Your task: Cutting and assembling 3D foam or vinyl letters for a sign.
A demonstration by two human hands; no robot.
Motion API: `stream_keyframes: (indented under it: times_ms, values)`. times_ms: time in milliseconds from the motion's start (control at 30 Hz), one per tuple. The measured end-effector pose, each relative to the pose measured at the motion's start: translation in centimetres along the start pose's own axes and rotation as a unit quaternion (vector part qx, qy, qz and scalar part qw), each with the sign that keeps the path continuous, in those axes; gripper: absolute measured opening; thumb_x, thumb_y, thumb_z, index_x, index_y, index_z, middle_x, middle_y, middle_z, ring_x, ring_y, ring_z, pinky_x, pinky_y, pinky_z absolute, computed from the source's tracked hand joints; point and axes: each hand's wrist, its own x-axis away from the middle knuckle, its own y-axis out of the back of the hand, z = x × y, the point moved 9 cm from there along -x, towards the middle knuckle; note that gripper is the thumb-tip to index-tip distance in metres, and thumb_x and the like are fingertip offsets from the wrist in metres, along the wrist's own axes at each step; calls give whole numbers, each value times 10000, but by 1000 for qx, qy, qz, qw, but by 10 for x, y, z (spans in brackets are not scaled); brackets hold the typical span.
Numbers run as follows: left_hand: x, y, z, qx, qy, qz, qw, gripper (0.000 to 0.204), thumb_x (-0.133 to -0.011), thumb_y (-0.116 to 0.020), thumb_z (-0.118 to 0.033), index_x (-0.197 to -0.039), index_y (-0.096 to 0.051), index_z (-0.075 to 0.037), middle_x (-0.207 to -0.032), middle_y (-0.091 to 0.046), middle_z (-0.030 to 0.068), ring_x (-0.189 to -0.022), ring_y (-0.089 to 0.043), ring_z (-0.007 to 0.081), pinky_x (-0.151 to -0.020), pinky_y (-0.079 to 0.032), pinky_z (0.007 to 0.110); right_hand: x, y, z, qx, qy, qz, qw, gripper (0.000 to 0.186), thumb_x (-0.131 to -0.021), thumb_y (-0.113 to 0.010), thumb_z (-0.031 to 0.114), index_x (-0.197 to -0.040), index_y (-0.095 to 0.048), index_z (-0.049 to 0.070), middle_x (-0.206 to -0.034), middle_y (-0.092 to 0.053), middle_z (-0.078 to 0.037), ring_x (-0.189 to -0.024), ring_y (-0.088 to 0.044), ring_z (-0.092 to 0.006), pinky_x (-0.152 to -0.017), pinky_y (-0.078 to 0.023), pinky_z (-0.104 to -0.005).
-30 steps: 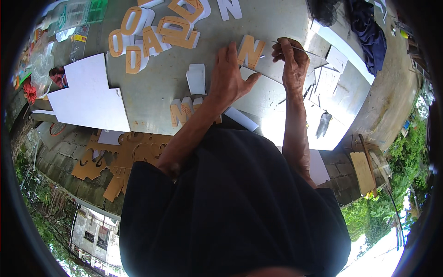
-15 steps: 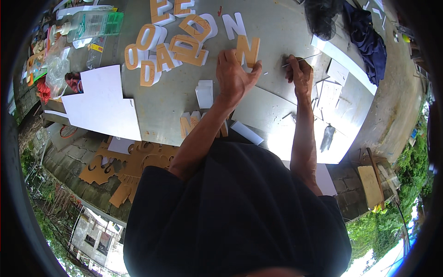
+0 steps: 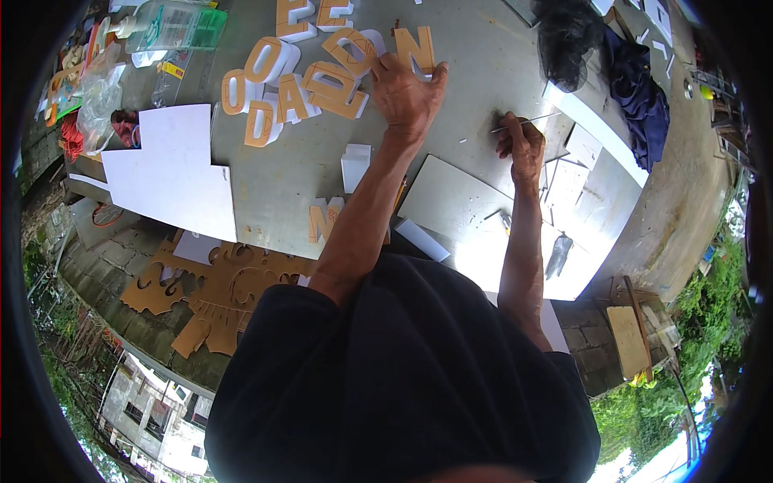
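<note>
Presently the left hand [image 3: 407, 90], fingers spread, grips the far N-shaped foam letter [image 3: 416, 48]; the right hand [image 3: 522, 145] pinches a thin blade [image 3: 527, 121]. Risk: blade slipping, or neighbouring cut-out letters [image 3: 302, 80] being knocked.

On my left, a white sheet [image 3: 173, 181] lies flat on the grey table [image 3: 282, 181]. Beyond it sits a cluster of orange letters [image 3: 298, 80], some overlapping. A clear plastic box [image 3: 173, 28] stands at the far left. A dark cloth [image 3: 636, 97] lies far right. Orange cut-out scraps [image 3: 217, 290] hang below the table's near edge.
</note>
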Motion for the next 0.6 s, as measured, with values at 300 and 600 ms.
stream_keyframes:
  times_ms: [300,600]
  values:
    - [16,6,-1,38,26,60,997,944,-681,-915,-370,-1284,-384,124,-1168,-462,276,-1097,-511,409,-894,-486,514,-1,-6,14,68,69,-9,995,396,-983,-643,381,-829,-691,20,-624,-597,-40,-519,-562,-110,-453,-411,-270]
    - [27,4,17,146,23,85,985,832,-774,-741,-6,-1453,-280,130,-1273,-452,326,-1150,-472,475,-1010,-386,572,-19,-77,57,257,59,67,962,378,-992,-559,315,-860,-683,-18,-726,-707,-115,-608,-674,-183,-603,-533,-333]
